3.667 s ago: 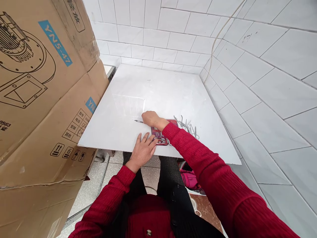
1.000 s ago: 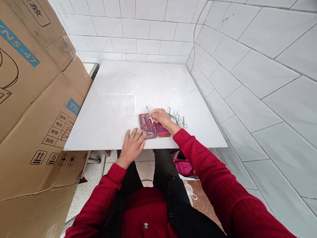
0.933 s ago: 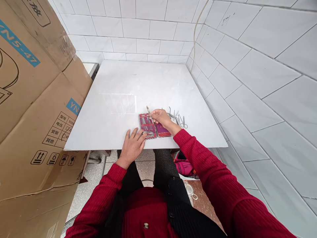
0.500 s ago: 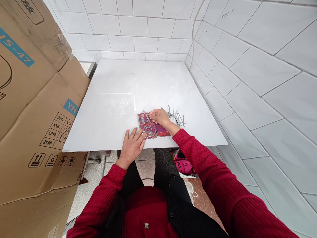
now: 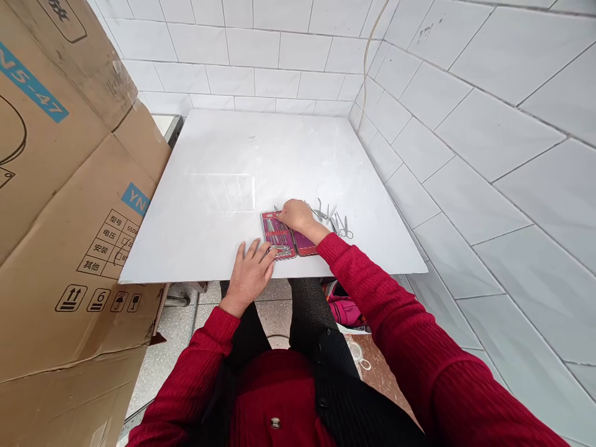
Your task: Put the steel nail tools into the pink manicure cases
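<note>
An opened manicure case (image 5: 284,247) with a purple lining and red trim lies near the table's front edge. Slim metal tools (image 5: 278,234) sit under a band in its left half, and a nail clipper (image 5: 282,249) is at the bottom. My left hand (image 5: 251,273) rests with fingers spread, fingertips at the case's lower left corner by the clipper. Over the case's upper part, my right hand (image 5: 300,216) is closed in a pinch on a slim metal manicure tool, mostly hidden by the fingers. Beyond it lie small scissors (image 5: 345,231) and several loose manicure tools (image 5: 321,214).
The white table (image 5: 223,149) meets tiled walls at the back and right. A large cardboard box (image 5: 84,186) stands along the left side. A cable (image 5: 367,68) hangs in the back right corner. Below the table is a pink bag (image 5: 345,310).
My right hand has turned and shifted slightly up and left over the case, now covering most of the slim tool. My left hand stays in place on the case.
</note>
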### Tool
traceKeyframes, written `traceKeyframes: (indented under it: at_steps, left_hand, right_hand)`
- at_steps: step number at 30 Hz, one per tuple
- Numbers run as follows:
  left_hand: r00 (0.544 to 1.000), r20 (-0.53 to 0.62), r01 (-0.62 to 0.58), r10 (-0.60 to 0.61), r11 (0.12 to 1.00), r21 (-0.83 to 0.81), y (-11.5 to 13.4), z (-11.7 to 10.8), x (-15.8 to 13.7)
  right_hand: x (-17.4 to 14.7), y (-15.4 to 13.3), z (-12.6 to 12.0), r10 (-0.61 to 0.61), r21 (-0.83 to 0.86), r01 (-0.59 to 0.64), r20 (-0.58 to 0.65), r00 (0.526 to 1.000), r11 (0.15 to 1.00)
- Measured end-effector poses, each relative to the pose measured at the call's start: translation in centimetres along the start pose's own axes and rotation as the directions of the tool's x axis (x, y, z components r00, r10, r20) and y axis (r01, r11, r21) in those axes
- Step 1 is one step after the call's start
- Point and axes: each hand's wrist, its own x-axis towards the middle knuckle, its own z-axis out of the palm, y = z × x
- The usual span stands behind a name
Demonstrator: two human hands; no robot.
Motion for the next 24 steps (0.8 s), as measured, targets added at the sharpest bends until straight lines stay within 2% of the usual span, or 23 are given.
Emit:
traceKeyframes:
  at_steps: [4,7,11,14,21,24]
  left_hand:
    - [1.000,-0.004,0.000,0.000,1.000,-0.009,0.0,0.1,0.0]
    - [1.000,-0.007,-0.002,0.002,1.000,-0.002,-0.1,0.2,0.0]
    - [1.000,-0.007,-0.004,0.004,1.000,0.003,-0.1,0.3,0.0]
    - [1.000,-0.007,-0.004,0.004,1.000,0.006,-0.1,0.3,0.0]
    - [1.000,-0.003,-0.007,0.007,1.000,0.023,-0.1,0.3,0.0]
    - [1.000,-0.001,-0.009,0.009,1.000,0.027,-0.1,0.3,0.0]
  right_hand:
    - [-0.2,1.2,-0.3,0.029,0.274,-0.042,0.053,0.998,0.961]
    - [-0.2,2.3,0.2,0.073,0.483,-0.084,0.043,0.996,0.872]
    - [0.2,3.4,1.1,0.097,0.656,-0.093,0.031,0.995,0.749]
    - [0.6,3.7,1.4,0.095,0.711,-0.091,0.034,0.995,0.698]
    - [1.4,3.9,0.9,0.039,0.663,-0.061,0.047,0.998,0.746]
    - [1.5,3.9,0.9,0.060,0.698,-0.082,0.057,0.997,0.711]
